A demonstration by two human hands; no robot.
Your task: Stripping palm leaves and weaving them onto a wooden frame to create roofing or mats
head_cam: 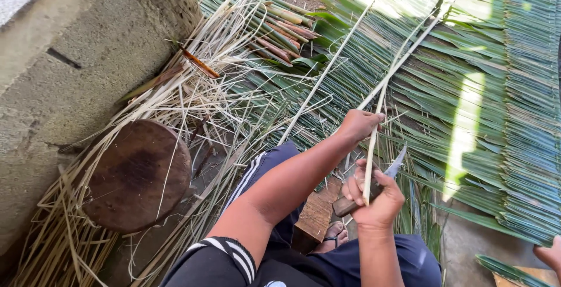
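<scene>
Frame centre: left hand (359, 124) pinching pale leaf midrib (374, 141). Just below, right hand (374, 196) clenched round knife (383, 179), blade touching midrib. Round wooden block (137, 173) lower left; green palm fronds (467, 88) right.

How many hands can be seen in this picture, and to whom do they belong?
3. The person's left hand grips a pale leaf rib; the right hand holds a knife against it. Another person's hand shows partly at the lower right edge.
</scene>
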